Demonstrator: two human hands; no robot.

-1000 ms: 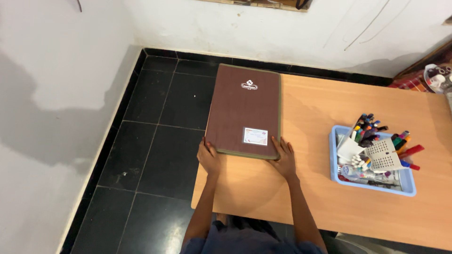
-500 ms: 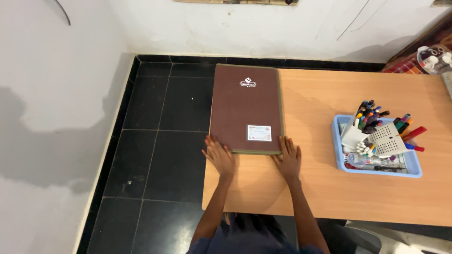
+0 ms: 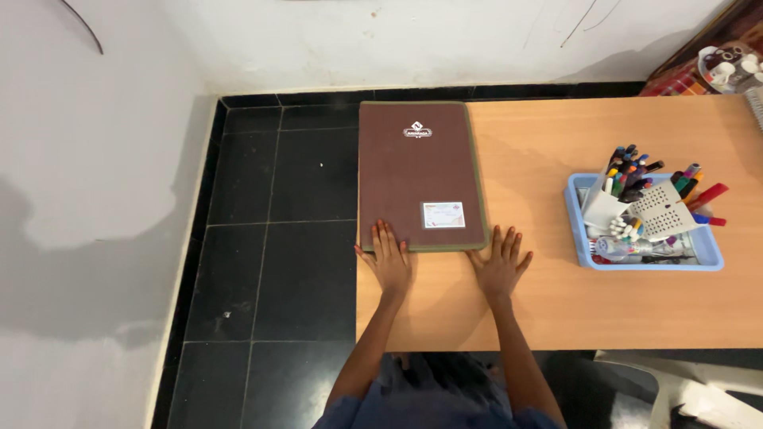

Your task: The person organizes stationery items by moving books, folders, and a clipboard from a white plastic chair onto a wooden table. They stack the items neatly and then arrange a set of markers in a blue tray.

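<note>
We had let go of the brown folder [image 3: 420, 175], flat at the table's [image 3: 556, 302] left edge, our left hand [image 3: 389, 260] resting open on its near corner and our right hand [image 3: 501, 266] spread empty just beside it, the blue tray [image 3: 711, 258] of pens well to its right.

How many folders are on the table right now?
1. The brown folder lies flat at the table's left end, its near edge by the left hand and right hand. The blue tray of pens could hide small items, not a folder.
</note>
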